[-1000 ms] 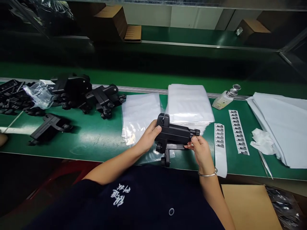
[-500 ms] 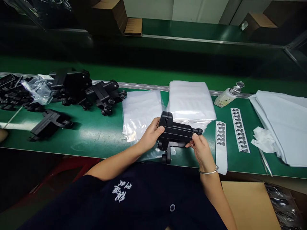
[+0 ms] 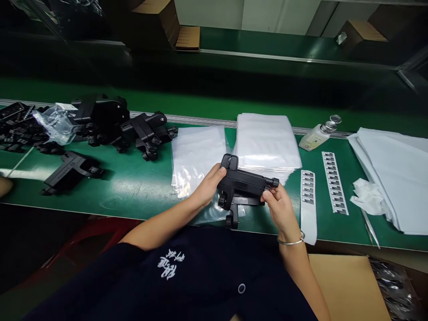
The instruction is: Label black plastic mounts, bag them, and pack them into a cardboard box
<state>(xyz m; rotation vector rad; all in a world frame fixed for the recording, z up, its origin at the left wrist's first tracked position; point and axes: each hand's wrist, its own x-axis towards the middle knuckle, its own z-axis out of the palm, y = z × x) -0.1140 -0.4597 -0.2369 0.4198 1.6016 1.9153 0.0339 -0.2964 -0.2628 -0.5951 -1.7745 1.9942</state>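
A black plastic device [image 3: 245,183] with knobs and a bracket is held over the front of the green bench. My left hand [image 3: 210,183] grips its left end, thumb on top. At the other end my right hand [image 3: 278,203] pinches the device near its small knob, below the right corner. Behind it lie a stack of white plastic sleeves [image 3: 265,138] and a flatter pile of clear bags [image 3: 199,149]. The fingers behind the device are partly hidden.
Several black devices [image 3: 147,129] and another one [image 3: 68,171] are on the left. To the right are a pump bottle [image 3: 316,137], label strips [image 3: 334,183], crumpled tissue [image 3: 369,196], tweezers [image 3: 370,228] and white sheets [image 3: 397,174]. Part of another person's hand [image 3: 5,186] shows at the left edge.
The device has tilted a little and shifted slightly left in my hands. My right fingers have moved up around its right end.
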